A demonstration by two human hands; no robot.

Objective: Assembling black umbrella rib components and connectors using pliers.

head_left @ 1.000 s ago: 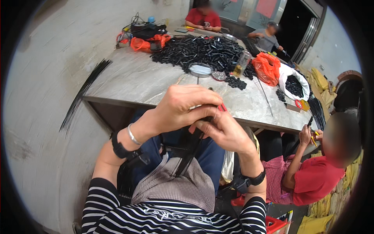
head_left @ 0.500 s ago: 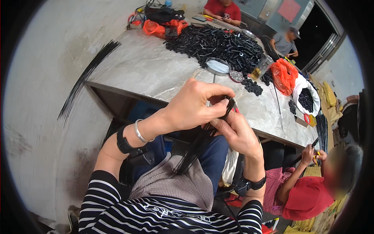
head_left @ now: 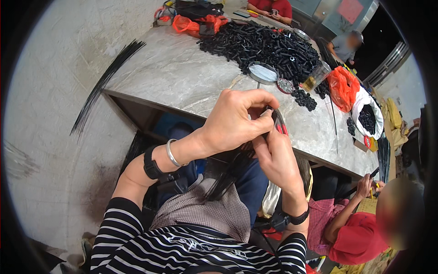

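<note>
A bundle of thin black strands [head_left: 228,178] hangs slantwise over my lap, its lower ends resting near the checked cloth. My right hand [head_left: 280,157] is closed around the bundle's upper part. Over its top end my left hand [head_left: 235,121] is bent inward, thumb and forefinger pinched together; a small dark bit shows at the fingertips, too small to name. Two red tips [head_left: 282,129] stick out beside my right fingers, and the thing they belong to is hidden. Both hands are close together in front of the table edge.
A heap of short black tubes [head_left: 273,52] covers the far table [head_left: 164,77]. Nearby are a round dish [head_left: 263,73], a clear cup [head_left: 317,77], a red bag [head_left: 343,89] and a white sack [head_left: 379,121]. Black strands [head_left: 107,84] overhang the left edge. A co-worker [head_left: 360,237] sits close right.
My right hand has risen slightly and its fingers have closed up nearer my left fingertips. My left hand keeps its pinch, a little further right. The view has shifted slightly.
</note>
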